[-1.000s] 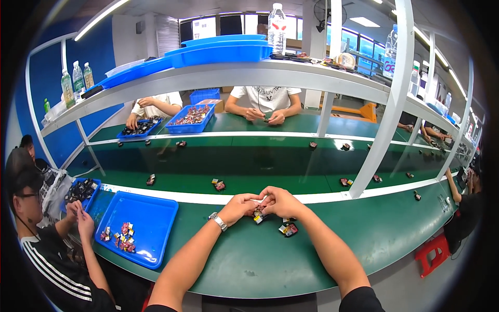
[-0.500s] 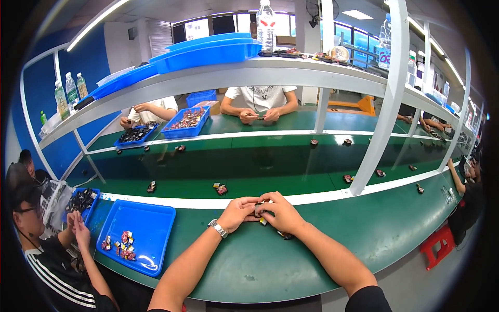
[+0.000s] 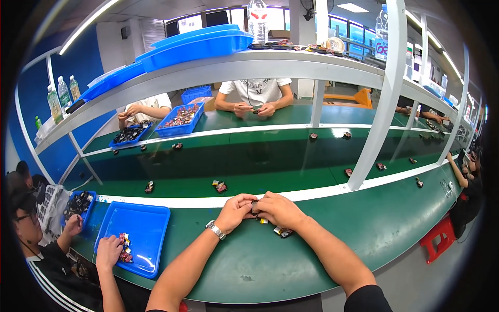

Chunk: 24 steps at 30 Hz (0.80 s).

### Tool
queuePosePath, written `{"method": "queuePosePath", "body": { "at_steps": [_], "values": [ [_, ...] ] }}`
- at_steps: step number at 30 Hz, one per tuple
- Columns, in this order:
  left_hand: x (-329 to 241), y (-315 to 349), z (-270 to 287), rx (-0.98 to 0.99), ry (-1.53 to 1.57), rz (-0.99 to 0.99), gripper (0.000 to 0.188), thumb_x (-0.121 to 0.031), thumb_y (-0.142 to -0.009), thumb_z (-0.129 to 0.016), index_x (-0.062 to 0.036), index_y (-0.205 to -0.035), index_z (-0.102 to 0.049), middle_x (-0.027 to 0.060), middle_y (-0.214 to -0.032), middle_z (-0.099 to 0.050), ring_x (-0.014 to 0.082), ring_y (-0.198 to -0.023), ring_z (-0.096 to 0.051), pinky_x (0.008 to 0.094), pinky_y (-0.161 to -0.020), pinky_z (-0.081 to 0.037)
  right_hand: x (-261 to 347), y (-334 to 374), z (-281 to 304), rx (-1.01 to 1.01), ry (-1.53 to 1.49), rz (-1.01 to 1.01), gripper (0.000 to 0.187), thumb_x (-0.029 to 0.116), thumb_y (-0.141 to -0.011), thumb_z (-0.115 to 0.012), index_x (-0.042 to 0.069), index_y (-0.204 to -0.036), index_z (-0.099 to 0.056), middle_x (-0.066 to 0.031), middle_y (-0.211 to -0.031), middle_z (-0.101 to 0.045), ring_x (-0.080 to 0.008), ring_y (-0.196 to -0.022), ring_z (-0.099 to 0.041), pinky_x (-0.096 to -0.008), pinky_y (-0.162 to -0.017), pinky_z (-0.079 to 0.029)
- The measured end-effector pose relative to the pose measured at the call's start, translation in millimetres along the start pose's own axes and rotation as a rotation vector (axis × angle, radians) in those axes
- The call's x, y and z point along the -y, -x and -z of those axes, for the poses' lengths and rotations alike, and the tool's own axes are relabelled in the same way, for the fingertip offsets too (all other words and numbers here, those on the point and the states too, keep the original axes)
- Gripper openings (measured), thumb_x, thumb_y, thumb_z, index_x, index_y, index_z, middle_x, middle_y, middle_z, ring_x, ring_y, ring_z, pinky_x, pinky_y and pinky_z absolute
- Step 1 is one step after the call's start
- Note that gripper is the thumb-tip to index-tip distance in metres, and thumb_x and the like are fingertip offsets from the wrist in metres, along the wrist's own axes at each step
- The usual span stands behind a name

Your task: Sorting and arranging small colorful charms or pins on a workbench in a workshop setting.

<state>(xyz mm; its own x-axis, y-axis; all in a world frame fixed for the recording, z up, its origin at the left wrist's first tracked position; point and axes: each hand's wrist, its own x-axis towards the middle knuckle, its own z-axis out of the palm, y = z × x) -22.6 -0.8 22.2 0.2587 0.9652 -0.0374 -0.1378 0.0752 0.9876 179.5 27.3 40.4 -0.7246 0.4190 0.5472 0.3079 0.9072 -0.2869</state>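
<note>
At the near side of the green bench, my left hand [image 3: 235, 213] and my right hand [image 3: 280, 210] meet fingertip to fingertip. Both are closed on a small dark part [image 3: 255, 208], mostly covered by the fingers. Just below them a yellow-and-white piece [image 3: 264, 221] shows; whether it hangs from the part or lies on the bench is unclear. Beside my right wrist rests a small black component [image 3: 283, 232] with a yellow-and-white patch.
On my left is a blue tray [image 3: 161, 223] holding small red-and-yellow parts [image 3: 125, 248], with a co-worker's hand [image 3: 108, 251] in it. A white rail [image 3: 208, 203] and post [image 3: 378, 104] border the central belt [image 3: 270, 179], where small parts lie. People sit opposite.
The co-worker on the left has reached a hand into the blue tray. My hands stay together on the dark part; more of the component by my right wrist shows.
</note>
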Motion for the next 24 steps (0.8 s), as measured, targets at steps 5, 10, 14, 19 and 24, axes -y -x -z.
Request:
{"method": "queuePosePath", "body": {
  "at_steps": [5, 10, 14, 19, 24],
  "values": [
    [1, 0, -2, 0.021, 0.051, -0.003, 0.023, -0.004, -0.098, -0.05, -0.0009, -0.121, -0.052, 0.0082, -0.116, -0.063, 0.0146, -0.103, -0.064, 0.0304, -0.088, -0.056, -1, 2, -4, -0.1, -0.062, -0.06, 0.016, 0.011, -0.079, -0.072, 0.011, -0.094, -0.068, -0.0011, -0.083, -0.06, -0.0242, -0.084, -0.054, -0.0356, -0.078, -0.049],
    [3, 0, 4, 0.032, 0.093, -0.005, 0.024, -0.004, -0.098, -0.05, -0.0031, -0.122, -0.051, 0.0083, -0.117, -0.063, 0.0148, -0.105, -0.063, 0.0312, -0.089, -0.055, 7, 0, -6, -0.137, 0.039, -0.083, 0.014, 0.008, -0.076, -0.074, 0.009, -0.089, -0.068, -0.0023, -0.093, -0.06, -0.0246, -0.087, -0.053, -0.0352, -0.077, -0.049],
    [4, 0, 5, 0.054, 0.116, -0.018, 0.025, -0.003, -0.097, -0.05, -0.0042, -0.122, -0.05, 0.0081, -0.119, -0.062, 0.0151, -0.106, -0.062, 0.0321, -0.09, -0.054, 12, -1, -2, -0.108, 0.06, -0.159, 0.01, 0.009, -0.077, -0.073, 0.009, -0.087, -0.069, -0.0051, -0.104, -0.059, -0.0256, -0.097, -0.053, -0.0365, -0.084, -0.048],
    [2, 0, 6, 0.104, 0.168, -0.013, 0.028, -0.001, -0.095, -0.052, -0.0044, -0.123, -0.049, 0.0079, -0.12, -0.062, 0.0159, -0.108, -0.061, 0.033, -0.092, -0.053, 10, 2, -4, -0.173, -0.068, -0.248, 0.007, 0.011, -0.079, -0.07, 0.008, -0.084, -0.07, -0.0105, -0.123, -0.056, -0.0297, -0.121, -0.046, -0.0406, -0.102, -0.04],
    [2, 1, 6, 0.15, 0.101, -0.059, 0.032, 0.001, -0.093, -0.054, -0.004, -0.125, -0.049, 0.008, -0.119, -0.062, 0.016, -0.109, -0.06, 0.0333, -0.094, -0.052, 7, 3, -7, -0.165, -0.147, -0.276, 0.007, 0.011, -0.079, -0.07, 0.007, -0.085, -0.07, -0.0104, -0.126, -0.055, -0.0305, -0.122, -0.046, -0.0408, -0.103, -0.04]
  ]
}}
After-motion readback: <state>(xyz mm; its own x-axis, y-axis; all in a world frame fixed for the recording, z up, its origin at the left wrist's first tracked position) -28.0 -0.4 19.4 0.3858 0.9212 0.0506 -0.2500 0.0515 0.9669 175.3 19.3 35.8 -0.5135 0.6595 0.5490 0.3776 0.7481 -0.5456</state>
